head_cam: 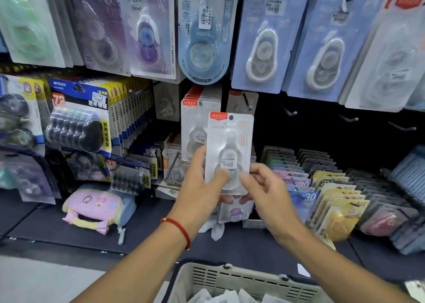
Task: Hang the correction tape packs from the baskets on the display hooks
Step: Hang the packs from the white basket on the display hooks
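Both hands hold one clear-blistered correction tape pack with a red-topped white card (pixel 230 151) upright at mid-frame: the left hand (pixel 202 187) and right hand (pixel 264 190) pinch its lower end, thumbs on the front. Its punched hole sits just beside the matching packs on a dark display hook (pixel 200 102). Hanging looks underway; next, the hole must be lined up and slid onto that hook. More packs wait in the beige slotted plastic basket (pixel 241 279), bottom centre.
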{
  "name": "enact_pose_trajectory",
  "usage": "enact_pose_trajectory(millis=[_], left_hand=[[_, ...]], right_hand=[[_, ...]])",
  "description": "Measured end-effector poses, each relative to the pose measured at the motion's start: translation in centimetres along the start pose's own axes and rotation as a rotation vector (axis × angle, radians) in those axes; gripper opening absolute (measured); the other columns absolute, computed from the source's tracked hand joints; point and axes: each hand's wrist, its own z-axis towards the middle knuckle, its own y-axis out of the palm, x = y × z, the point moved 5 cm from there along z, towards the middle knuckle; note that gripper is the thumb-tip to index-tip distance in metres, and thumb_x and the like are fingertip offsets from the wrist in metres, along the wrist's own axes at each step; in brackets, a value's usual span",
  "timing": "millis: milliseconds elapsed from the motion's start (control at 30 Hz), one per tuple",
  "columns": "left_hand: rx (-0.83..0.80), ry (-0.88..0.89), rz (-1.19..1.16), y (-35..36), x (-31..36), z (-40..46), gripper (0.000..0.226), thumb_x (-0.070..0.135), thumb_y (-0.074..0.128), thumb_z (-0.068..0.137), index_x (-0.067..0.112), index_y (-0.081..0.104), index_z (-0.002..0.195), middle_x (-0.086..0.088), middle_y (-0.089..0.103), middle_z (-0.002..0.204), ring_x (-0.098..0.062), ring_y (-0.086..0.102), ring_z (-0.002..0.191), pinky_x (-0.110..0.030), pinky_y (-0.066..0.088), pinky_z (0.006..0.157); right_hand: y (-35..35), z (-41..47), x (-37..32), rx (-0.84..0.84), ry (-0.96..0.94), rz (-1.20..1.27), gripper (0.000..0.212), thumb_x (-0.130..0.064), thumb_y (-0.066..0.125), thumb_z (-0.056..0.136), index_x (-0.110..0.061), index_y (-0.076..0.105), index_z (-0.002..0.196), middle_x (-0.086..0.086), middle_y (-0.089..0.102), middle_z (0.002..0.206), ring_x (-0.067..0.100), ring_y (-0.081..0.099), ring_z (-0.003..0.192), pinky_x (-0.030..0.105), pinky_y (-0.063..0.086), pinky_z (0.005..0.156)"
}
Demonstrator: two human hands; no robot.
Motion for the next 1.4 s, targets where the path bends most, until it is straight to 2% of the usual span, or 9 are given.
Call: enact_pose_trajectory(millis=[100,267,467,767,900,1000,1133,1300,1400], left_hand=[[-0.021,-0.001,-0.054,0.8,0.0,-0.1,0.044,0.001,0.060,0.102,0.032,0.061,0.134,0.003,0.077,0.118,-0.027,0.078,0.099,-0.041,0.067,0.074],[0.034,0.000,-0.107,1.3,-0.2,0.1,0.052,-0.006,0.064,0.099,0.031,0.059,0.135,-0.009,0.076,0.113,-0.026,0.079,0.096,-0.037,0.066,0.070],[0.045,-0.002,-0.104,1.1,-0.1,0.3,0.056,-0.009,0.062,0.098,0.035,0.056,0.134,-0.002,0.077,0.104,-0.023,0.079,0.087,-0.029,0.063,0.065],[0.036,-0.016,-0.013,-0.4,-0.1,0.7,0.057,-0.008,0.059,0.098,0.029,0.054,0.142,-0.009,0.067,0.120,-0.022,0.075,0.087,-0.034,0.064,0.084],[0.104,0.124,0.460,-2.5,0.7,1.0,0.063,0.003,0.061,0.095,0.036,0.049,0.148,0.014,0.054,0.142,-0.004,0.054,0.130,-0.019,0.048,0.103],[0.080,0.183,0.668,-3.2,0.6,1.5,0.070,0.003,0.062,0.093,0.031,0.043,0.155,0.016,0.028,0.160,-0.005,0.029,0.149,-0.032,0.031,0.123],[-0.005,0.155,0.730,-3.3,-0.8,1.9,0.079,0.001,0.065,0.093,0.033,0.036,0.158,0.027,0.005,0.165,-0.006,0.013,0.156,-0.034,0.024,0.127],[-0.021,0.180,0.768,-3.7,-1.6,2.3,0.082,-0.001,0.066,0.091,0.031,0.035,0.160,0.026,0.001,0.167,-0.011,0.009,0.158,-0.042,0.025,0.129],[-0.027,0.202,0.790,-3.8,-1.7,2.2,0.078,-0.002,0.066,0.091,0.029,0.040,0.158,0.023,0.002,0.168,-0.009,0.012,0.157,-0.036,0.025,0.127]], right_hand=[[-0.3,-0.1,-0.4,0.088,-0.038,0.011,0.008,-0.025,0.066,0.104,-0.020,0.067,0.111,0.002,0.079,0.098,0.020,0.073,0.079,0.029,0.057,0.062],[-0.5,-0.1,-0.7,0.161,-0.027,0.055,0.011,-0.027,0.060,0.108,-0.020,0.063,0.115,0.004,0.079,0.099,0.025,0.070,0.069,0.032,0.056,0.056],[-0.4,0.0,-1.5,0.196,-0.035,0.113,0.013,-0.024,0.056,0.109,-0.015,0.060,0.118,0.008,0.078,0.093,0.030,0.071,0.059,0.033,0.056,0.050],[-1.4,0.8,-0.9,0.250,-0.008,0.130,0.017,-0.035,0.059,0.107,-0.020,0.064,0.115,0.005,0.075,0.083,0.021,0.061,0.045,0.024,0.042,0.038],[-1.7,3.2,0.8,0.284,0.006,-0.010,0.016,-0.041,0.060,0.106,-0.027,0.061,0.112,0.004,0.075,0.089,0.024,0.068,0.054,0.028,0.050,0.043],[-1.9,6.8,2.8,0.340,0.047,-0.227,0.020,-0.046,0.054,0.107,-0.029,0.057,0.116,0.003,0.072,0.083,0.017,0.070,0.061,0.034,0.054,0.045],[-1.7,11.9,5.6,0.420,0.145,-0.243,0.023,-0.049,0.051,0.108,-0.033,0.053,0.123,0.008,0.074,0.088,0.013,0.069,0.059,0.039,0.058,0.056],[-1.7,17.3,6.7,0.459,0.297,-0.274,0.045,-0.051,0.056,0.105,-0.022,0.058,0.139,0.017,0.071,0.126,0.040,0.069,0.111,0.047,0.058,0.092],[-2.5,17.8,7.2,0.460,0.375,-0.258,0.049,-0.050,0.058,0.103,-0.010,0.060,0.133,0.019,0.071,0.121,0.040,0.070,0.106,0.045,0.056,0.083]])
